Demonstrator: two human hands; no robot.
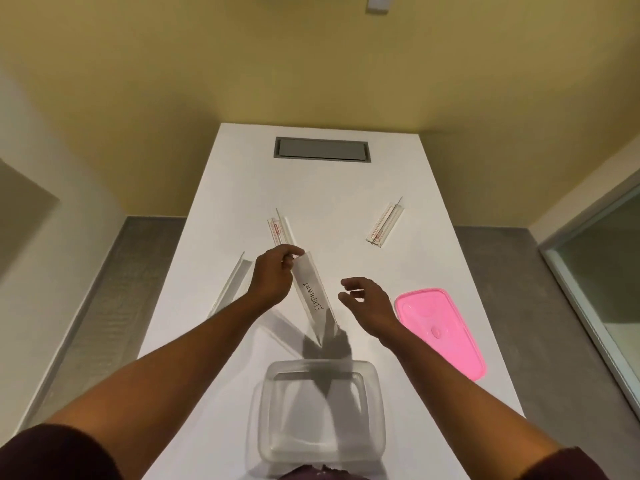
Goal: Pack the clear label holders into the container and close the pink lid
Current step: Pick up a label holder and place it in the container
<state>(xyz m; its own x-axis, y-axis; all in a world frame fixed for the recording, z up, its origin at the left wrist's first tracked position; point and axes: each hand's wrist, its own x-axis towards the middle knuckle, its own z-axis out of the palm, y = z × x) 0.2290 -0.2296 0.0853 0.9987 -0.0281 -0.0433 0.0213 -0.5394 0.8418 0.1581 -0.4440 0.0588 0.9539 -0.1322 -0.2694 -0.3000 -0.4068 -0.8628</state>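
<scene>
My left hand (272, 277) grips the far end of a clear label holder (313, 297) that carries a paper strip reading "ELEPHANT"; the holder slants down toward me, above the table. My right hand (367, 301) hovers just to its right, fingers apart and holding nothing. A clear plastic container (266, 415) stands open at the near edge of the table, with nothing inside. The pink lid (440, 332) lies flat to the right. Other clear label holders lie on the table: one at the left (230, 284), one beyond my left hand (278, 228), one at the far right (385, 221).
The white table (346, 181) runs away from me toward a yellow wall. A grey recessed hatch (322, 149) sits in its far end. Grey floor lies on both sides, and a glass panel (595, 271) stands to the right.
</scene>
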